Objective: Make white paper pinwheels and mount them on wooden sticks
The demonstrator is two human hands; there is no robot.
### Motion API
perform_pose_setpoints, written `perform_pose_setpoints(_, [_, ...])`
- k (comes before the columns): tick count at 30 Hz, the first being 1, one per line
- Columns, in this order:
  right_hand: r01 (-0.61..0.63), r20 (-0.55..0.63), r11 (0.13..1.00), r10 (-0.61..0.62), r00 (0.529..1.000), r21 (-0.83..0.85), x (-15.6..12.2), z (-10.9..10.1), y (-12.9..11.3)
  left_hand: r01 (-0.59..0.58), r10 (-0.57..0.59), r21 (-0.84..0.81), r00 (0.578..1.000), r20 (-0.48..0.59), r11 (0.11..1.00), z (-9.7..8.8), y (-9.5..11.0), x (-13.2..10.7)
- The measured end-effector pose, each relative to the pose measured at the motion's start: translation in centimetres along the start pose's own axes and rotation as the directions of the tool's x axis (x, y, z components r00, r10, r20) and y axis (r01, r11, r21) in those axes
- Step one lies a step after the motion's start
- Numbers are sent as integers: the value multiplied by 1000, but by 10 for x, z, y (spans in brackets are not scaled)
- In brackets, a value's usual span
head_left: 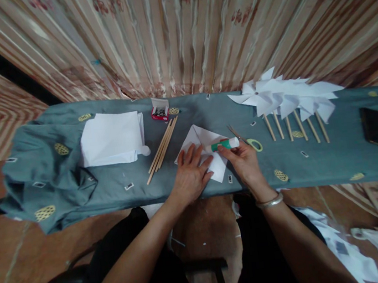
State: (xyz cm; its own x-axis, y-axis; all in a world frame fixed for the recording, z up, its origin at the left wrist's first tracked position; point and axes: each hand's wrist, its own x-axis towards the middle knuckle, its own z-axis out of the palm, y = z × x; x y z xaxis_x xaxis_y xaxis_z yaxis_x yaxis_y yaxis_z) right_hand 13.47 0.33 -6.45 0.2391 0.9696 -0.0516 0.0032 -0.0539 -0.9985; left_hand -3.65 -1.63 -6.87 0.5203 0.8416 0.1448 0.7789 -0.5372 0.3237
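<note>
A white paper square (217, 168) with cut corners lies on the cloth-covered table in front of me. My left hand (192, 171) rests on its left part with the fingers spread flat. My right hand (244, 158) grips a green and white glue stick (224, 145), held sideways with its tip at the middle of the paper. Just behind the right hand are scissors (254, 144) with a light green handle, partly hidden by that hand. To the left of the paper lie several thin wooden sticks (163, 149) in a loose bundle.
A stack of white paper (111, 137) lies at the left, with a white round cap (145, 150) beside it. A small red box (160, 113) stands open at the back. Several paper pinwheels (286, 95) on sticks lie at the right, then a black phone (376, 127). Curtains (176, 37) hang behind.
</note>
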Motion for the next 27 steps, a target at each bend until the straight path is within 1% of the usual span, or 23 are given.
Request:
perform_pose_setpoints(2, [10, -5, 999, -11, 1000, -38, -1, 0, 1, 1, -1, 4, 1000, 3, 1000, 0, 0, 0])
perform_pose_setpoints(6, [41, 3, 976, -41, 999, -212, -3, 0, -2, 5, -6, 13, 1000, 18, 1000, 0, 0, 1])
perform_pose_setpoints(11, [117, 19, 900, -120, 993, -420, -5, 3, -8, 5, -5, 19, 1000, 11, 1000, 2, 0, 1])
perform_pose_setpoints(14, [161, 30, 847, -169, 985, -507, -4, 4, -10, 14, -14, 20, 1000, 2, 1000, 3, 0, 0])
perform_pose_setpoints(20, [257, 92, 786, -249, 964, -562, -2, 6, -7, 20, -20, 8, 1000, -3, 1000, 1, 0, 0])
perform_pose_setpoints(27, [244, 94, 765, -235, 968, -596, -1, 10, -10, 20, -20, 7, 1000, 2, 1000, 2, 0, -1])
